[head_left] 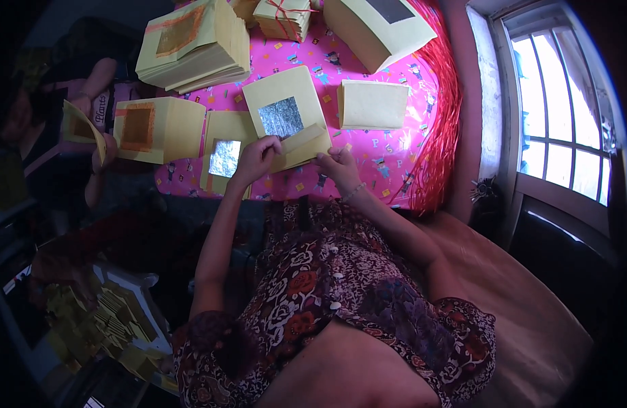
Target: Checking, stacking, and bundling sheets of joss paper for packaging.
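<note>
A sheet of yellow joss paper point(286, 81) with a silver foil square point(281, 117) lies tilted in front of me. Its near edge is folded up into a strip across the bottom of the foil. At the left end of that fold, my left hand point(259, 160) is closed with its fingers curled against the paper. My right hand point(339, 168) pinches the sheet's near right corner. Left of my left hand, more foil-marked yellow sheets point(225, 126) lie overlapping. A stack of folded yellow paper point(373, 104) sits to the right of the sheet.
Thick stacks of yellow paper point(184, 51), a tied bundle point(283, 17) and another stack point(371, 34) stand at the back of the pink patterned tablecloth point(402, 146). Red plastic strands point(439, 115) hang along the right edge. At left, another person's hand point(104, 151) holds yellow paper.
</note>
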Action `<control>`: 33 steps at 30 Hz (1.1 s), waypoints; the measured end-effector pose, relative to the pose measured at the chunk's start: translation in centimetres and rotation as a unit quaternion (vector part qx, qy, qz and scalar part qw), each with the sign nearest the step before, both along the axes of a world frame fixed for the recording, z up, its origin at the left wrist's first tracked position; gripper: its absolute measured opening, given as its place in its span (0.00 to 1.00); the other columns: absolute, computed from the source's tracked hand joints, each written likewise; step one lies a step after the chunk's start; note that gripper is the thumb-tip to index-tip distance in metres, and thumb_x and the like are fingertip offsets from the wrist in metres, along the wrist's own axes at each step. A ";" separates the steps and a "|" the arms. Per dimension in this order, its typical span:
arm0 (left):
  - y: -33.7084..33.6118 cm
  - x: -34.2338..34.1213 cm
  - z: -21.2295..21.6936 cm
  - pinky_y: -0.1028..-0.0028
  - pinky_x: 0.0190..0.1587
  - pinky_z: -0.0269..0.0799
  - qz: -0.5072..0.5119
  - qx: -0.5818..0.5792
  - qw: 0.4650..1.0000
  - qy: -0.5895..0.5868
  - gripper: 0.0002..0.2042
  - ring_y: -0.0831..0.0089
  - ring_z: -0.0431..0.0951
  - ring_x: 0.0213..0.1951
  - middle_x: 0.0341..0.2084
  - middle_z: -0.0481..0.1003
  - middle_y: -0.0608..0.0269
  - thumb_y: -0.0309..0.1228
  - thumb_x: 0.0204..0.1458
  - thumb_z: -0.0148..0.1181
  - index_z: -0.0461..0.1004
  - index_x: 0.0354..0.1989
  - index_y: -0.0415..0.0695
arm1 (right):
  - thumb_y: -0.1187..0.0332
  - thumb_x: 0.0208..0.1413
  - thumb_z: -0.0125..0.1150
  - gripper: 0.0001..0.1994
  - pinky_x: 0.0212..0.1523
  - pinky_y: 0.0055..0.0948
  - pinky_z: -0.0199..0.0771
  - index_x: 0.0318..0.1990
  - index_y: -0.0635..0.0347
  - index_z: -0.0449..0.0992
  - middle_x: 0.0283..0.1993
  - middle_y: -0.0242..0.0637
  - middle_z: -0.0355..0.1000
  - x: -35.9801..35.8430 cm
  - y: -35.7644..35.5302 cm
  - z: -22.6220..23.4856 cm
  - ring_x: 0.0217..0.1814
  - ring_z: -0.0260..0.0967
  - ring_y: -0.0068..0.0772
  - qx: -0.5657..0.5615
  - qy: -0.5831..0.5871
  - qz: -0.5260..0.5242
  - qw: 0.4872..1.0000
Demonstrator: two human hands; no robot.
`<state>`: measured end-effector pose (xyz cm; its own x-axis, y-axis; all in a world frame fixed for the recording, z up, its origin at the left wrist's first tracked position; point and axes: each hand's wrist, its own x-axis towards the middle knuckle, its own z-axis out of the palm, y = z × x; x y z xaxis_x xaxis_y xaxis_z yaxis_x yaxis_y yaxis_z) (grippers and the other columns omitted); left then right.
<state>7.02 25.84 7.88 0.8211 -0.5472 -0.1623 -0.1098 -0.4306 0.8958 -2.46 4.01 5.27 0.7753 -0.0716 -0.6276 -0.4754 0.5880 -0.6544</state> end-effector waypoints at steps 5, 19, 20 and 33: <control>-0.3 -0.1 1.1 0.70 0.41 0.70 -0.050 0.039 0.998 -0.028 0.05 0.65 0.77 0.37 0.29 0.74 0.60 0.22 0.50 0.53 0.75 0.32 0.42 | 0.77 0.56 0.58 0.12 0.38 0.28 0.82 0.42 0.59 0.60 0.38 0.44 0.73 0.4 0.4 0.2 0.39 0.77 0.37 0.087 -0.004 -0.041 0.995; 0.2 0.2 0.3 0.70 0.49 0.69 -0.085 0.030 0.995 -0.041 0.15 0.67 0.75 0.46 0.34 0.76 0.66 0.34 0.37 0.73 0.76 0.33 0.45 | 0.76 0.57 0.58 0.11 0.36 0.26 0.82 0.41 0.60 0.61 0.38 0.44 0.73 0.9 0.5 0.6 0.39 0.77 0.36 0.092 -0.004 -0.041 0.995; 0.3 0.2 0.2 0.70 0.48 0.69 -0.084 0.026 0.995 -0.038 0.15 0.68 0.76 0.45 0.34 0.76 0.66 0.33 0.38 0.73 0.76 0.34 0.46 | 0.76 0.57 0.58 0.11 0.36 0.26 0.82 0.41 0.60 0.61 0.38 0.44 0.73 0.9 0.5 0.7 0.39 0.77 0.36 0.088 0.001 -0.038 0.995; 0.2 0.4 0.3 0.73 0.46 0.70 -0.086 0.022 0.996 -0.030 0.14 0.71 0.77 0.41 0.33 0.77 0.66 0.32 0.38 0.72 0.77 0.34 0.46 | 0.71 0.56 0.61 0.13 0.33 0.27 0.81 0.41 0.61 0.61 0.40 0.44 0.71 0.5 0.1 0.3 0.36 0.76 0.34 0.069 0.010 -0.026 0.997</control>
